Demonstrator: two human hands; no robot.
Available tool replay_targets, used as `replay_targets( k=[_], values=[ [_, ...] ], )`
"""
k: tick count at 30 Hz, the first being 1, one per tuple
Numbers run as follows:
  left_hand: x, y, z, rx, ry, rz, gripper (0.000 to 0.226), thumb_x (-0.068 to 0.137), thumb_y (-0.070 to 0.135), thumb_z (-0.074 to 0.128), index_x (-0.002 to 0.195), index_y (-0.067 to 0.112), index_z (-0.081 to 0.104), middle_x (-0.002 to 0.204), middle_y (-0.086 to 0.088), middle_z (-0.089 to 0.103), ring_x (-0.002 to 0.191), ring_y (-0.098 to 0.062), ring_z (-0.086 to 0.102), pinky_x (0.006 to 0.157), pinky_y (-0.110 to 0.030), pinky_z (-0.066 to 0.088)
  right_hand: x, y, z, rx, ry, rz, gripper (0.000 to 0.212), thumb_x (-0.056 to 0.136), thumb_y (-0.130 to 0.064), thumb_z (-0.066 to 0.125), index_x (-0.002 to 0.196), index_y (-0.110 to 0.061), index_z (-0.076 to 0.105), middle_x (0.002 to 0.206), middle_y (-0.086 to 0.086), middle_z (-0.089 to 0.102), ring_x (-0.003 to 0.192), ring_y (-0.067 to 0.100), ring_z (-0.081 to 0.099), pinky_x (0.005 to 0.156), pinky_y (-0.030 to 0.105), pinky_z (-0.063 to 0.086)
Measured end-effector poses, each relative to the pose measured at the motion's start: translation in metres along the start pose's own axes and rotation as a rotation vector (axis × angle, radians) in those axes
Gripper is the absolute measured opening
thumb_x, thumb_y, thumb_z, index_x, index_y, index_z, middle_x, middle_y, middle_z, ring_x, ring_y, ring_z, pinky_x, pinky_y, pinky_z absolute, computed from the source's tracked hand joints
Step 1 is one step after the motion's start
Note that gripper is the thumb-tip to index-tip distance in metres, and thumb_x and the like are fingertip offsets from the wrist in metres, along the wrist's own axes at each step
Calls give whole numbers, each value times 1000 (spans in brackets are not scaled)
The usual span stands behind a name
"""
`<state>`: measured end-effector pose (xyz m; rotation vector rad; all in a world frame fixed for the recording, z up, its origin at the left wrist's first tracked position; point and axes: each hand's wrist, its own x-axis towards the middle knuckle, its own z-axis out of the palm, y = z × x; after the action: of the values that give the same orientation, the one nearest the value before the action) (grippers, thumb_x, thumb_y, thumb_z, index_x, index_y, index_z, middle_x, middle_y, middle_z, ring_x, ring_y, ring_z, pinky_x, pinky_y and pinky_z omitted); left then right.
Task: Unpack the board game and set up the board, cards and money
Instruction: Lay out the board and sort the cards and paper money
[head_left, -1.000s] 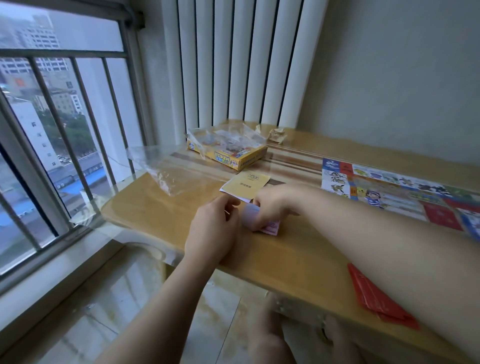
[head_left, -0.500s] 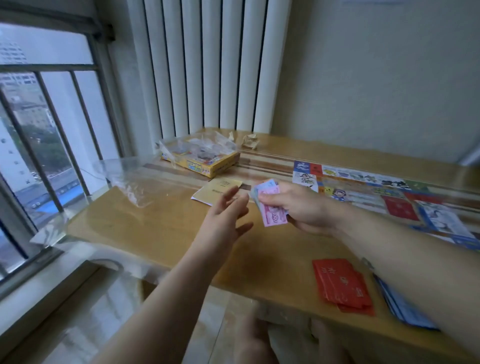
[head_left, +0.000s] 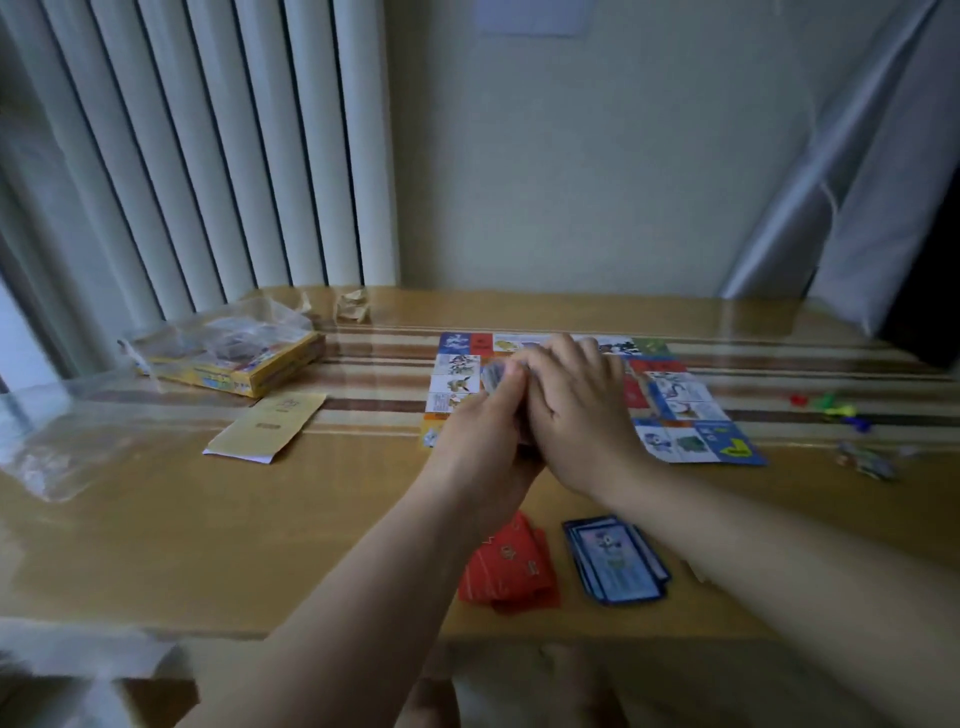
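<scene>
Two hands joined above board (head_left: 691, 415): left hand (head_left: 485, 436) and right hand (head_left: 579, 415) both grip stack of notes (head_left: 493, 375). Red cards (head_left: 511, 571), blue cards (head_left: 615, 561) side by side.

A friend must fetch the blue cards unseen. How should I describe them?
On the wooden table, look near the front edge, in front of the game board. Two card piles lie side by side; the blue cards are the right-hand one, dark-bordered with pale faces, unlike the red cards.
</scene>
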<state>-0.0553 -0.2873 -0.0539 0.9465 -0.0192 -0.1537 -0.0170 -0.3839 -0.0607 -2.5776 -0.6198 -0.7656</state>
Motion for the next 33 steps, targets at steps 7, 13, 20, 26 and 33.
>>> replay_targets(
  k=[7, 13, 20, 26, 33],
  values=[
    [8, 5, -6, -56, 81, -143, 11, 95, 10, 49, 91, 5, 58, 67, -6, 57, 58, -12, 52, 55, -23, 54, 7, 19, -48, 621, -344, 111, 54, 90, -44, 54, 140, -29, 39, 134, -7, 44, 121, 2, 44, 93, 14, 36],
    [-1, 1, -6, 175, -75, -296, 14, 90, 5, 46, 79, 6, 57, 61, -7, 52, 51, -12, 53, 48, -22, 45, -10, 12, -51, 280, -592, -94, 101, 72, -42, 78, 147, -47, 10, 146, -16, 33, 131, 4, 34, 105, 26, 35],
    [-14, 9, -20, -34, -227, -354, 23, 79, 14, 52, 99, 6, 60, 86, -10, 61, 71, -16, 61, 62, -27, 52, -10, 8, -47, 303, -504, -173, 55, 75, -32, 78, 124, -36, 53, 116, -18, 54, 106, -4, 46, 88, 14, 40],
    [-21, 10, -22, -21, -180, -242, 19, 87, 0, 46, 99, 1, 60, 82, -15, 68, 70, -19, 69, 54, -27, 55, -13, -1, -47, 376, -495, -182, 69, 70, -35, 81, 131, -38, 48, 120, -24, 46, 112, -7, 43, 91, 9, 39],
    [-36, 22, -54, 151, -56, -102, 19, 88, -3, 50, 104, 1, 58, 75, -10, 71, 71, -14, 70, 63, -23, 58, 1, -21, -36, 633, -431, 130, 34, 73, -36, 77, 101, -23, 62, 95, -10, 66, 82, 3, 63, 82, 30, 54]
  ],
)
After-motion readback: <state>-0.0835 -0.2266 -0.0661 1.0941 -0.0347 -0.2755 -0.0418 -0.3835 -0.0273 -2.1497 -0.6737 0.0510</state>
